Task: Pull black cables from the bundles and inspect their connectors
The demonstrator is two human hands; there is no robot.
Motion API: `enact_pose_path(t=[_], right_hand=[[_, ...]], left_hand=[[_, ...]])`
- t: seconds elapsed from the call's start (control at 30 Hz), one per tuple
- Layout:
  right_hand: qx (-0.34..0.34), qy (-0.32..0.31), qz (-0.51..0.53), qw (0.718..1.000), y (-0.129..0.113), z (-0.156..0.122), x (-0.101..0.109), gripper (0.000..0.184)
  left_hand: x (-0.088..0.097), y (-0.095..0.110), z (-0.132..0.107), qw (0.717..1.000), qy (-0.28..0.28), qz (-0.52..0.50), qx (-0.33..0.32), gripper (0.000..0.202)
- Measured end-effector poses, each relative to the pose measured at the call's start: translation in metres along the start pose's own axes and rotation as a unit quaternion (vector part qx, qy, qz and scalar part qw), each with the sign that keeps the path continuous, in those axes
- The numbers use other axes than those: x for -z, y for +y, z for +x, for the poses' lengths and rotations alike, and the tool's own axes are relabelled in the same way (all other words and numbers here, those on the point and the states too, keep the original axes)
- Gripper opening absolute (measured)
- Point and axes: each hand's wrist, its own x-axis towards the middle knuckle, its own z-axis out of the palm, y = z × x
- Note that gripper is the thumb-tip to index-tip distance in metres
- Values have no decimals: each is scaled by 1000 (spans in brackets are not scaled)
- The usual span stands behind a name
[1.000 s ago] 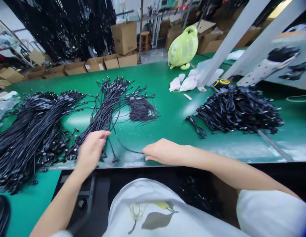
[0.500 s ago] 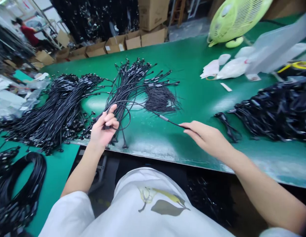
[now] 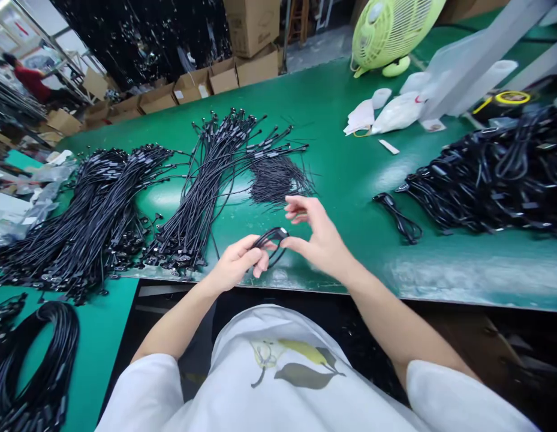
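My left hand [image 3: 235, 264] is closed on a black cable [image 3: 271, 241] folded into a small coil, held just above the near edge of the green table [image 3: 350, 180]. My right hand [image 3: 316, 237] pinches the coil's far end with thumb and forefinger, its other fingers spread. A fanned bundle of straight black cables [image 3: 206, 180] lies just beyond my left hand. A tuft of thin black wires [image 3: 276, 177] sits behind my right hand.
A large bundle of black cables [image 3: 89, 210] lies at the left and a heap of coiled cables [image 3: 489, 174] at the right, with one coiled cable [image 3: 397, 217] beside it. White bags [image 3: 390, 111], a green fan [image 3: 390, 30] and cardboard boxes [image 3: 215, 81] stand farther back. A person [image 3: 29, 78] works far left.
The cable stretched between my hands has been gathered into a small coil. Both hands came together in front of me near the table edge.
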Motion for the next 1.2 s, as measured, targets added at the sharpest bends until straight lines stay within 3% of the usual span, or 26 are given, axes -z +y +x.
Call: enact_pose_path(t=[0.1,0.23,0.33,0.4,0.47,0.53,0.6,0.67,0.77,0.87,1.0,1.2], right_hand=[[-123,23,161,979,10,-6,-25,34],[-221,47,373,900,9,-7,-39,34],[-261,32,486,834,3,-5,-39,38],[-284,48,513,809,-1,-6,-42,38],[-291,69,496,815,-5,-10,-51,38],[-273,76,463,840,-8,-16,-61,44],[-238,79,440,862,-10,-21,-68,45],[-206,91,444,868,-11,-24,-69,45],[-190,77,449,869,-12,-21,-63,46],[-186,39,408,893,-10,-15,-54,49],[-162,31,368,915,-8,-6,-45,47],[-186,11,404,896,-9,1,-43,41]], left_hand=[[-12,-16,4,995,41,-89,-1,41],[-31,-39,1,987,52,-152,29,56],[-31,-46,-2,986,105,-131,22,44],[-26,-46,-2,992,102,-58,39,40],[-19,-46,-1,995,75,33,56,37],[-13,-46,-1,991,29,106,71,36],[-9,-49,-3,986,-25,137,94,41],[-9,-53,-5,985,-53,125,106,47],[-14,-58,-9,992,-50,67,95,50],[-24,-58,-13,989,-59,-68,116,57],[-38,-49,-15,943,-48,-260,200,47],[-45,-39,-9,927,-16,-294,234,30]])
